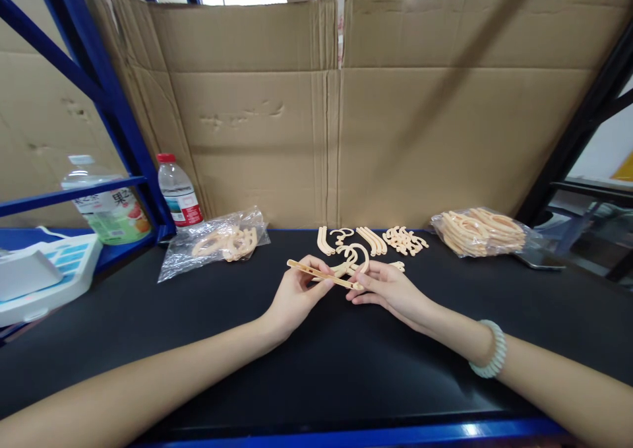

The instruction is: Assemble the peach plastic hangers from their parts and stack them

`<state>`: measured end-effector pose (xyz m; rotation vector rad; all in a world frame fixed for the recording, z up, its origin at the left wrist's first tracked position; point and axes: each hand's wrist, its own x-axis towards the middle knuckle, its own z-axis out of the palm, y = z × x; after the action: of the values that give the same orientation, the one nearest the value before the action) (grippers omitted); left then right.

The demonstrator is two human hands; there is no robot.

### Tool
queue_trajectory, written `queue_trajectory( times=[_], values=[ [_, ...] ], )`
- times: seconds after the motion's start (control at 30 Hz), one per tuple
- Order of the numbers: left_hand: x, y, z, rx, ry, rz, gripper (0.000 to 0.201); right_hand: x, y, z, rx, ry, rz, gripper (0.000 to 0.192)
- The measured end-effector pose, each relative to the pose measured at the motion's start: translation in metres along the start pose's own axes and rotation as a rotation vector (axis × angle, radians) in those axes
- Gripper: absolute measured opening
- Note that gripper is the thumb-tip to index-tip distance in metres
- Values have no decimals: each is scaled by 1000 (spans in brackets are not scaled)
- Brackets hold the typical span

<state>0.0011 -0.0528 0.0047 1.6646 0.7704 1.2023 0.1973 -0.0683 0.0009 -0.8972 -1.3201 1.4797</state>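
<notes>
We hold a thin cream plastic strip [320, 274] between both hands, just above the black bench [306, 369]. Our left hand [297, 293] is closed in a pinch on the strip's near-left part, thumb on top, fingers curled below. Our right hand [386, 288] is half closed, its fingertips pressing the strip's other end where it meets a curved hook piece [357, 258]; we cannot tell whether the two are already joined. Just behind the strip lie loose rows of more cream pieces [373, 240]. Left of the strip sits a clear bag of parts [220, 243], and beyond that a water bottle [179, 192] against the cardboard wall [326, 138]. Right of the strip lies a second, fuller bag [482, 231]. To do this well, we judge it best to keep the strip level, grip close to the joint so the thin plastic does not bend, and line the ends up squarely before pressing
</notes>
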Motion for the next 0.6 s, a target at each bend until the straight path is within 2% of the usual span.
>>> queue_trajectory(
  times=[0.23, 0.6],
  values=[
    [0, 1, 0, 3, -51, -1, 17, 0, 0, 0, -47, 28, -16, 37],
    [1, 2, 0, 25, -67, -42, 16, -3, -3, 5, -132, 81, -71, 39]
  ],
)
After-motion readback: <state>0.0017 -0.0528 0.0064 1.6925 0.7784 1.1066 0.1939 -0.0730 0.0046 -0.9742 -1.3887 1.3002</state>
